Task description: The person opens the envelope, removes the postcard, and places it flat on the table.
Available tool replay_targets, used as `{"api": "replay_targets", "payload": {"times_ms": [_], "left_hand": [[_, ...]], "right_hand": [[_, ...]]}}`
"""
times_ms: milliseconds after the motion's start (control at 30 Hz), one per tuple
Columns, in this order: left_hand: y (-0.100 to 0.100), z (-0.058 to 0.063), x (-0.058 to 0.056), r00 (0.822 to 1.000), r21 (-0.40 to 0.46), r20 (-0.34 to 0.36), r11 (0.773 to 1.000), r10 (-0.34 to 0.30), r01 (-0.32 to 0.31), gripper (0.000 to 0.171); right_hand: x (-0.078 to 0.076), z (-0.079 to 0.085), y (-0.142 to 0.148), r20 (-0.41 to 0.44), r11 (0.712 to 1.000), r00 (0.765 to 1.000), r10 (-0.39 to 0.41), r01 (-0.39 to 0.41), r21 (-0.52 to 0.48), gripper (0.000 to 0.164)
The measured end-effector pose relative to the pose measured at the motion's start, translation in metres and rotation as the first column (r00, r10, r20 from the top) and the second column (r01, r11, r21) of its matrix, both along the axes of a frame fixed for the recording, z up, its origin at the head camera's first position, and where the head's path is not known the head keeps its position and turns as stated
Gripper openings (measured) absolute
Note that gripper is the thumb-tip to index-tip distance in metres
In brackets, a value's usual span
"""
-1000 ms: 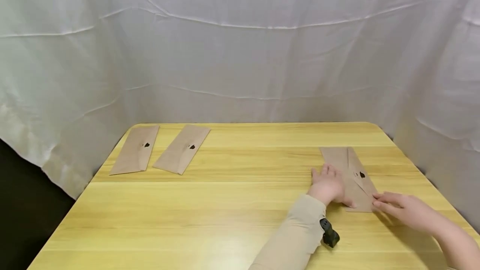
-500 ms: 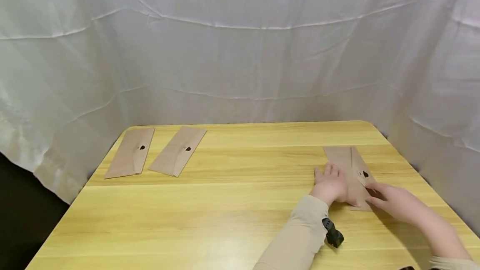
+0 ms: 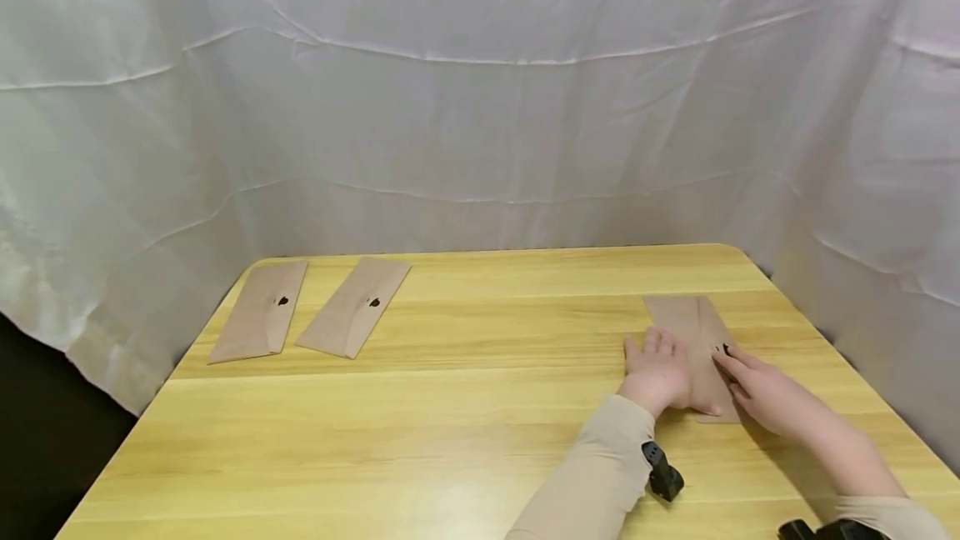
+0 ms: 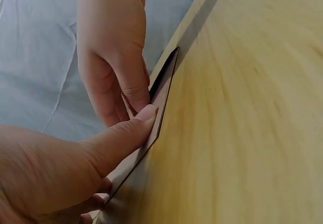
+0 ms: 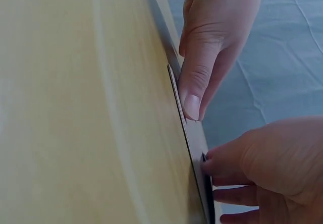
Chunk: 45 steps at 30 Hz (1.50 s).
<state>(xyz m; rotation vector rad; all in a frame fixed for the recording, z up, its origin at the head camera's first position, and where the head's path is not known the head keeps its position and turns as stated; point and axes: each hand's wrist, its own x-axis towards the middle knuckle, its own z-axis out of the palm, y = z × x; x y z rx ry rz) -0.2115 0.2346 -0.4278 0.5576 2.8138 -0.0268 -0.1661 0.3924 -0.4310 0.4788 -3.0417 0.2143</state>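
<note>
A brown paper envelope lies flat at the right of the table, its black mark partly covered. My left hand rests on its left part with fingers spread, the thumb pressing near the lower edge. At the envelope's right side, my right hand pinches the flap between thumb and fingers. A dark gap shows along the lifted flap edge in both wrist views. The right fingertips are partly hidden.
Two more brown envelopes, one at the far left and another beside it, lie on the wooden table. A pale curtain hangs around the back and sides. Wrist cameras sit on both forearms.
From the envelope's lower right corner, my right hand has moved up and left to the flap near the black mark. My left hand keeps its place.
</note>
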Motion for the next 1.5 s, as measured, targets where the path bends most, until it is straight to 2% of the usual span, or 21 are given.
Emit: {"api": "replay_targets", "payload": {"times_ms": [100, 433, 933, 1133, 1233, 1367, 1500], "left_hand": [[-0.001, 0.000, -0.001, 1.000, -0.029, 0.010, 1.000, 0.006, -0.005, 0.106], [-0.013, 0.013, 0.005, 0.999, -0.002, -0.030, 1.000, 0.020, -0.020, 0.102], [-0.013, 0.017, 0.005, 0.999, -0.010, -0.009, 0.999, 0.036, -0.036, 0.103], [-0.010, 0.012, 0.002, 0.999, 0.026, 0.000, 0.999, 0.037, -0.037, 0.106], [-0.004, 0.004, -0.003, 0.999, 0.011, 0.006, 0.999, 0.039, -0.040, 0.107], [0.004, -0.007, -0.011, 0.999, -0.012, 0.010, 0.999, 0.044, -0.043, 0.109], [0.006, -0.010, -0.014, 0.999, -0.007, 0.008, 0.999, 0.041, -0.041, 0.110]], "right_hand": [[-0.001, -0.002, -0.003, -0.019, 1.000, 1.000, 0.000, 0.000, -0.003, 0.041], [-0.004, 0.001, -0.007, -0.053, 1.000, 0.999, 0.005, -0.006, -0.012, 0.039], [-0.005, 0.002, -0.004, -0.100, 0.999, 0.994, 0.032, -0.032, 0.002, 0.042], [-0.004, 0.002, -0.002, -0.168, 0.998, 0.984, 0.063, -0.064, 0.003, 0.046], [-0.004, 0.003, -0.002, -0.208, 0.998, 0.976, 0.064, -0.068, -0.011, 0.047], [-0.004, 0.003, 0.000, -0.293, 0.997, 0.953, 0.073, -0.078, -0.006, 0.050], [-0.006, 0.002, 0.004, -0.371, 0.997, 0.926, 0.070, -0.060, 0.040, 0.056]]}}
